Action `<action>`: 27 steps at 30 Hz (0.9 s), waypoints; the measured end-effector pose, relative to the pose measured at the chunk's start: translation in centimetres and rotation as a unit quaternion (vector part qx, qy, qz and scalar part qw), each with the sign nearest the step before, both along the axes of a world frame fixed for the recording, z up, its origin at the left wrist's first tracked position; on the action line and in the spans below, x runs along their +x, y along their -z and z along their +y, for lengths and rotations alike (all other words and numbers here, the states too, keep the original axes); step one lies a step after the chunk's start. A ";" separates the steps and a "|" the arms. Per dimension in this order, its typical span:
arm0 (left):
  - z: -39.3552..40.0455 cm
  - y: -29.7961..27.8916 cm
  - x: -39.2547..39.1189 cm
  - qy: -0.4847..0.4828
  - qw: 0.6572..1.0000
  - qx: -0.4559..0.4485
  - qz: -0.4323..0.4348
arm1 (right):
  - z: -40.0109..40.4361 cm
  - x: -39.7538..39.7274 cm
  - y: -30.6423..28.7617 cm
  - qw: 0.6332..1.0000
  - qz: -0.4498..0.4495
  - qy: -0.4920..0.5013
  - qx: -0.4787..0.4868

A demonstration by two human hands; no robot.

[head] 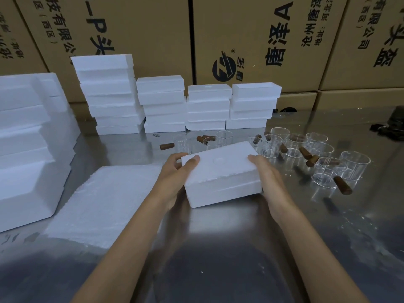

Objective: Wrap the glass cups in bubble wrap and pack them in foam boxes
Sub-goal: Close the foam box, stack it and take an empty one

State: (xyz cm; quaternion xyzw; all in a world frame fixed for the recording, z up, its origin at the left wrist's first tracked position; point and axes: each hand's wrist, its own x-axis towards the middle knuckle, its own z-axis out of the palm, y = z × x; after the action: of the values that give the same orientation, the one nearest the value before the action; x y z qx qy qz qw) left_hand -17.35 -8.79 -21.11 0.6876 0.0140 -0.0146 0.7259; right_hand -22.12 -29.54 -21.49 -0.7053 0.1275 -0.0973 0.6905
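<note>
Foam box [222, 173]: one, white, lid on, a round dimple in the top; held between both hands over the steel table [218, 259], near the middle of the view, tilted with its right end farther away.

Left hand [175, 182]: grips the box's left end, thumb lying across the lid's corner, fingers curled round behind.

Right hand [269, 180]: clasps the box's right end, thumb on the lid's edge, the other fingers hidden behind and below the foam.

Glass cups [323, 158]: clear, with brown wooden handles [342, 185]; standing unwrapped on the table beyond and to the right of the box. Around eight in the right-hand cluster, about three more behind the box; the exact count cannot be told, since the glass overlaps and the box covers some.

Stacked foam boxes [207, 108]: four stacks along the back of the table, the leftmost tallest; roughly five to seven layers per stack.

Large foam pieces [26, 149]: a stepped pile at far left.

Bubble wrap [100, 206]: a pile of white sheets flat on the table, just left of the left forearm.

Cardboard cartons [251, 40]: brown, printed in black, walling the table's far side.

Dark object [391, 125]: at the far right edge; kind cannot be told.
</note>
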 end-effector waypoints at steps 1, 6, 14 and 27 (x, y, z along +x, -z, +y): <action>0.0 0.1 0.0 -0.001 1.000 -0.011 -0.002 | 0.1 -0.1 -0.1 1.000 -0.001 -0.002 0.016; -0.4 0.4 -0.1 0.024 0.998 -0.053 0.005 | 0.2 0.1 -0.3 0.996 -0.018 0.033 0.076; -0.5 -0.7 -0.4 0.073 0.990 -0.120 0.028 | -0.7 0.2 -0.8 0.963 -0.047 0.034 0.262; 0.2 2.7 0.1 0.044 0.912 -0.386 0.132 | 5.7 -1.7 -6.1 0.981 -0.069 -0.031 0.178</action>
State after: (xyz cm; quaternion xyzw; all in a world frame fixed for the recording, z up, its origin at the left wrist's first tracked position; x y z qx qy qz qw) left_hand -17.23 -8.60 -23.77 0.3454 0.0727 -0.1415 0.9249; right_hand -23.81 -23.87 -15.41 -0.5666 0.0726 -0.1003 0.8146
